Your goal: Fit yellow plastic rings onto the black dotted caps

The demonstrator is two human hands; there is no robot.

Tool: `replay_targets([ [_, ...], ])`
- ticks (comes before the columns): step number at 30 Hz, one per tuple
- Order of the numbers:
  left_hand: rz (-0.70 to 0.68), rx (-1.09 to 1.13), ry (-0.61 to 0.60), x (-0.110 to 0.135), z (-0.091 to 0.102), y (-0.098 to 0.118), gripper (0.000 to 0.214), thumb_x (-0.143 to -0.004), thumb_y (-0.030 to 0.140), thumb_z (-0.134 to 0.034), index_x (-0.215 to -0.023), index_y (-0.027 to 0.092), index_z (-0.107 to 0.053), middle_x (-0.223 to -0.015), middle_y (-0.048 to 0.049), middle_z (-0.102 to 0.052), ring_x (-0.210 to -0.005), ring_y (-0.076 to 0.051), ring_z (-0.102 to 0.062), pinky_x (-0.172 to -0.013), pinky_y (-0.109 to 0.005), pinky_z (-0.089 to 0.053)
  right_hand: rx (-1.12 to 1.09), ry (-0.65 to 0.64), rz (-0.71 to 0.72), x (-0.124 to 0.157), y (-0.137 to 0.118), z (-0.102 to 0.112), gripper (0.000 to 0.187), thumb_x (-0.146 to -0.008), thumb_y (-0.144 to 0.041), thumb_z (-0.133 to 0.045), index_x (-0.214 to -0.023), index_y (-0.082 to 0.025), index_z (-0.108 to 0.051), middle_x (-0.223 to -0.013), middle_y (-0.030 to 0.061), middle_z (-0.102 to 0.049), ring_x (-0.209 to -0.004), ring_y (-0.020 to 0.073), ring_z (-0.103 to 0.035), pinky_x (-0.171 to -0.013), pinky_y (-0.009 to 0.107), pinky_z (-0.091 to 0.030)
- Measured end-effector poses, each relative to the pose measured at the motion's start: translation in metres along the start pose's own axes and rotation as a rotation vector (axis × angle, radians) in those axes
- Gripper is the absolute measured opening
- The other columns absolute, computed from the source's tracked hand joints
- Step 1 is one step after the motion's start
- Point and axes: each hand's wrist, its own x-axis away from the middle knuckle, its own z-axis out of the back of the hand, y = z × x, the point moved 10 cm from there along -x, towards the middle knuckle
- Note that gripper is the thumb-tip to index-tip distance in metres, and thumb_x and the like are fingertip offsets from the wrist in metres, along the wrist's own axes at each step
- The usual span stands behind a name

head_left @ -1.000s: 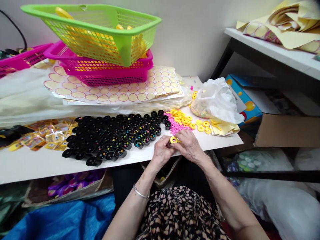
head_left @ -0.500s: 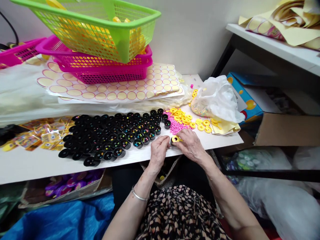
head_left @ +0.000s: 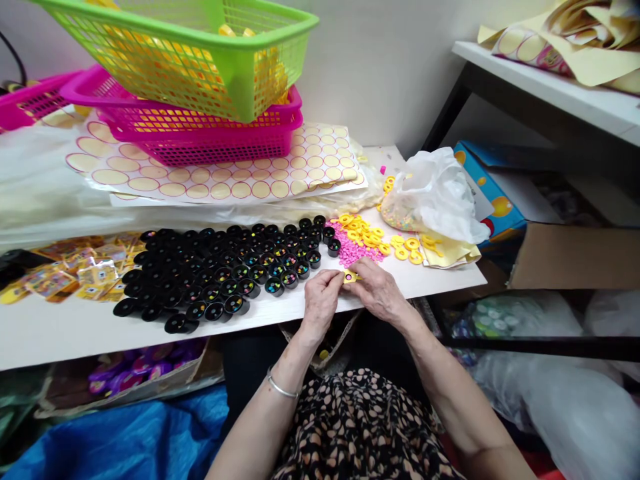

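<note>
Between my two hands, near the table's front edge, is a small yellow ring-shaped piece [head_left: 349, 276] with a pink spot at its centre. My left hand [head_left: 321, 295] is closed, thumb and fingers pinched at the piece's left side. The fingers of my right hand [head_left: 379, 291] curl round its right side; their tips are partly hidden. Just behind lie a heap of small pink pieces [head_left: 357, 253] and a pile of yellow ring pieces [head_left: 364, 233]. Many round black cups [head_left: 235, 267], several with coloured bits inside, stand in rows to the left.
Stacked green [head_left: 240, 73] and pink baskets [head_left: 210, 143] hold yellow parts at the back, on sticker sheets [head_left: 240, 191]. A white plastic bag [head_left: 435, 193] sits at right beside an open cardboard box [head_left: 575, 263]. Shiny printed packets [head_left: 95, 270] lie far left.
The yellow piece between my hands shows a pink centre where it was dark before; the black cup rim under it no longer shows. My hands have barely shifted.
</note>
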Motion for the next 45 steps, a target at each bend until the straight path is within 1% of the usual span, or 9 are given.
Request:
replay_targets([
  [5, -0.031, -0.026, -0.001, -0.002, -0.005, 0.007, 0.019, -0.074, 0.031, -0.059, -0.075, 0.015, -0.070, -0.075, -0.0033, -0.065, -0.074, -0.014, -0.056, -0.067, -0.023, -0.042, -0.264, 0.049, -0.053, 0.004, 0.010, -0.002, 0.014, -0.083, -0.026, -0.053, -0.096, -0.019, -0.055, -0.086, 0.0031, -0.053, -0.079, 0.0155, -0.051, -0.070, 0.027, -0.041],
  [14, -0.040, -0.033, 0.025, -0.004, -0.008, 0.008, 0.018, -0.073, 0.030, -0.060, -0.076, 0.015, -0.070, -0.077, -0.0034, -0.066, -0.074, -0.014, -0.058, -0.067, -0.023, -0.044, -0.444, 0.165, -0.126, 0.007, 0.021, 0.003, 0.022, -0.076, -0.026, -0.059, -0.097, -0.018, -0.058, -0.093, 0.0046, -0.053, -0.088, 0.0164, -0.051, -0.074, 0.027, -0.045],
  [16, -0.029, -0.036, 0.032, -0.004, -0.007, 0.006, 0.019, -0.073, 0.031, -0.060, -0.076, 0.015, -0.070, -0.075, -0.0029, -0.065, -0.071, -0.014, -0.057, -0.065, -0.023, -0.043, -0.543, 0.251, -0.239, 0.011, 0.034, 0.005, 0.031, -0.072, -0.031, -0.063, -0.099, -0.018, -0.056, -0.097, 0.0051, -0.052, -0.083, 0.0150, -0.052, -0.066, 0.025, -0.045],
  [18, -0.016, -0.042, 0.026, -0.004, -0.008, 0.003, 0.020, -0.073, 0.032, -0.061, -0.075, 0.015, -0.070, -0.072, -0.0024, -0.064, -0.068, -0.013, -0.056, -0.062, -0.022, -0.043, -0.684, 0.333, -0.410, 0.020, 0.051, -0.001, 0.036, -0.071, -0.038, -0.064, -0.100, -0.018, -0.054, -0.090, 0.0033, -0.055, -0.067, 0.0111, -0.051, -0.054, 0.022, -0.043],
  [22, 0.006, -0.032, 0.022, -0.006, -0.008, 0.000, 0.020, -0.072, 0.033, -0.061, -0.076, 0.015, -0.070, -0.075, -0.0028, -0.064, -0.067, -0.012, -0.056, -0.061, -0.021, -0.043, -0.904, 0.347, -0.661, 0.032, 0.063, -0.028, 0.037, -0.071, -0.048, -0.062, -0.089, -0.017, -0.055, -0.051, -0.0057, -0.050, -0.040, 0.0066, -0.040, -0.038, 0.018, -0.031],
  [27, 0.060, 0.036, 0.029, -0.006, -0.012, -0.003, 0.022, -0.071, 0.034, -0.063, -0.075, 0.013, -0.068, -0.071, -0.0020, -0.063, -0.061, -0.011, -0.055, -0.056, -0.020, -0.043, -1.025, 0.385, -0.715, 0.030, 0.061, -0.042, 0.031, -0.069, -0.046, -0.063, -0.074, -0.016, -0.056, -0.039, -0.0071, -0.046, -0.032, 0.0052, -0.037, -0.033, 0.016, -0.026],
  [33, 0.074, 0.062, 0.017, -0.004, -0.017, -0.006, 0.023, -0.071, 0.037, -0.062, -0.073, 0.014, -0.065, -0.068, -0.0009, -0.061, -0.062, -0.011, -0.054, -0.055, -0.020, -0.042, -1.120, 0.421, -0.796, 0.033, 0.066, -0.050, 0.024, -0.068, -0.039, -0.064, -0.074, -0.017, -0.056, -0.045, -0.0060, -0.052, -0.032, 0.0073, -0.046, -0.032, 0.016, -0.035],
  [41, 0.167, 0.066, 0.035, -0.007, -0.014, -0.019, 0.024, -0.069, 0.037, -0.063, -0.065, 0.013, -0.063, -0.060, 0.0002, -0.058, -0.056, -0.009, -0.051, -0.051, -0.020, -0.040, -1.100, 0.448, -0.832, 0.036, 0.068, -0.056, 0.021, -0.071, -0.036, -0.062, -0.073, -0.018, -0.053, -0.040, -0.0064, -0.052, -0.030, 0.0075, -0.045, -0.031, 0.016, -0.036],
  [45, 0.259, 0.180, 0.072, -0.006, -0.014, -0.023, 0.031, -0.065, 0.034, -0.068, -0.088, 0.014, -0.061, -0.064, 0.0027, -0.058, -0.046, -0.006, -0.046, -0.045, -0.018, -0.037, -1.122, 0.445, -0.867, 0.036, 0.069, -0.059, 0.020, -0.069, -0.034, -0.062, -0.072, -0.018, -0.052, -0.041, -0.0061, -0.053, -0.029, 0.0079, -0.046, -0.030, 0.016, -0.036],
])
